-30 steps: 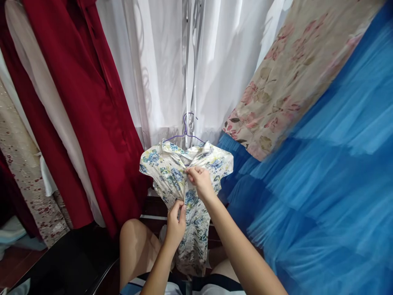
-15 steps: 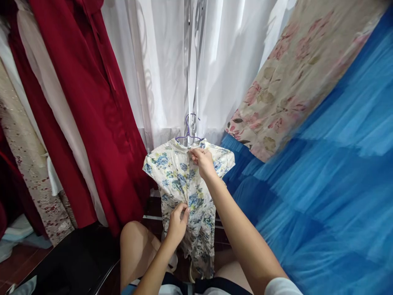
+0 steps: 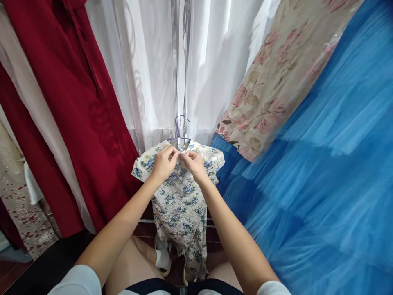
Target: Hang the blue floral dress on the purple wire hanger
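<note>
The dress (image 3: 181, 200) hangs in front of the person, between the knees, on a purple hanger (image 3: 178, 133). It is white with blue flowers, and its low end hangs down close to the shoes (image 3: 186, 274).

The dress looks light and soft. The cloth seems thin, since it makes small folds all the way down, so it should bend with just a little pull. It does not look easy to break, but a hard tug could wrinkle it or make it slip on the hanger. The edge at the neck looks like a good place to take hold, with just the tips of the fingers. The hanger helps spread the top part out.

The left hand (image 3: 165, 164) and the right hand (image 3: 193, 164) are close together at the neck of the dress. Each one pinches the cloth there between thumb and finger. The tiny bit inside the pinch is hidden, so nobody can tell if there is a button or a zip in it.

Both arms reach forward and slant in, like two sides of a tent. The backs of the hands face up, and the other fingers are curled in.
</note>
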{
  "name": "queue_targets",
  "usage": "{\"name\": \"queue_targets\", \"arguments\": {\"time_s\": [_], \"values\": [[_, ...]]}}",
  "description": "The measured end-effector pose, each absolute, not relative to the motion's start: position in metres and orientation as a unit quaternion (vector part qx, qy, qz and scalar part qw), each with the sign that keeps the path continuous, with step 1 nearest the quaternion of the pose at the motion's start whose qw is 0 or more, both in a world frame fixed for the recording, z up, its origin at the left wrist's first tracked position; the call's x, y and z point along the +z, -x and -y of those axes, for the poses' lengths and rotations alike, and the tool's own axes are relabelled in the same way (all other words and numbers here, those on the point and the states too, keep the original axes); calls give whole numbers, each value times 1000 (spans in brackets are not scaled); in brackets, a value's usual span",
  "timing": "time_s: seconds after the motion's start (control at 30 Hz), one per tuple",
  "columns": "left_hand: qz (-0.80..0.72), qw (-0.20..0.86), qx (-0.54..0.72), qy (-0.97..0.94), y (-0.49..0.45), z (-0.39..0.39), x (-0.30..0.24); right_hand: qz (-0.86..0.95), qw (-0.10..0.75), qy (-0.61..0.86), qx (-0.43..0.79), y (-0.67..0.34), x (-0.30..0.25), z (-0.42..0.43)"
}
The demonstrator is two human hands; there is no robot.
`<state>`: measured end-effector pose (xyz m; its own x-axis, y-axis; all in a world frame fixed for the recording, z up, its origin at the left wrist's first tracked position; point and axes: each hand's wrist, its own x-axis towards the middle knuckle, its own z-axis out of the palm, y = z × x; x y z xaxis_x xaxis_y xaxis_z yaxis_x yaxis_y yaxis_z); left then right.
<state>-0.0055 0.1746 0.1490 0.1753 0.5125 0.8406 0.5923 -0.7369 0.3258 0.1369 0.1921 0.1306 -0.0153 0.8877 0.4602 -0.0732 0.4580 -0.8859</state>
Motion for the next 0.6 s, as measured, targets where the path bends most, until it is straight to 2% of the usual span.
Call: {"name": "queue_targets", "arguments": {"time_s": [0.2,0.37,0.5,0.6], "values": [[376,49,-607,699,14,-175,146,614,598,364,364,-131,116,-192],[389,39,-750,533,53,-195,161,628,569,391,358,-136,90,-188],[405,-178,-845,300,99,-216,151,644,537,392,378,-142,69,-180],[425,-328,-823,187,117,-217,117,660,509,388,393,-143,59,-171]]}}
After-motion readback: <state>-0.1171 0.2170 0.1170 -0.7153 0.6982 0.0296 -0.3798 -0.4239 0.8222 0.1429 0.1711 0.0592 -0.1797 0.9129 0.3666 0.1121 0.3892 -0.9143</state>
